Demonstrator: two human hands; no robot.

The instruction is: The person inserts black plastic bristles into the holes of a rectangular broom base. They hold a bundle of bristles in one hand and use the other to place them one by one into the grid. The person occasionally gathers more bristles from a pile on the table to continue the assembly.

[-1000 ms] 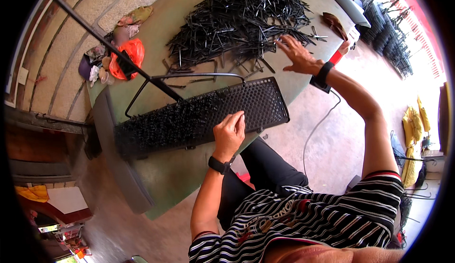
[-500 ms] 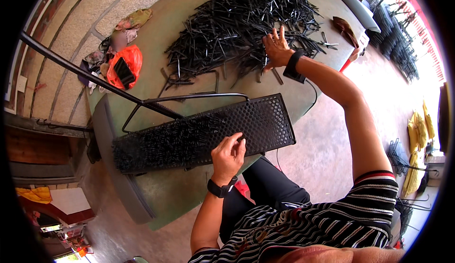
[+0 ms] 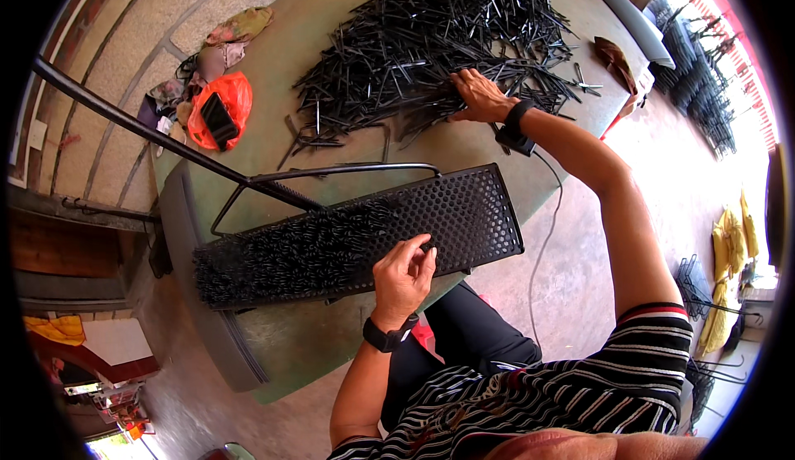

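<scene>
A long black perforated panel [image 3: 464, 211] lies slanted across the front of the table. Short black bristle-like tufts [image 3: 290, 253] cover its left part, while the holes at the right end are bare. Over the panel's near edge is my left hand [image 3: 402, 278], thumb and fingertips brought together; whatever is between them is too small to make out. My right hand [image 3: 483, 98] reaches out to the near right side of a large heap of thin black strips [image 3: 439, 29]. Its fingers are stretched out, palm down on the strips.
A black bar [image 3: 149, 133] with a bent wire brace rises from the panel toward the left. An orange plastic bag [image 3: 236, 96] with a dark phone [image 3: 219, 120] lies at the table's left, beside crumpled cloths [image 3: 240, 25]. A brown cloth [image 3: 613, 62] lies at the right edge.
My right hand has shifted slightly left and down, its spread fingers now lower and closer together on the strips. My left hand has hardly moved, still pinched over the panel.
</scene>
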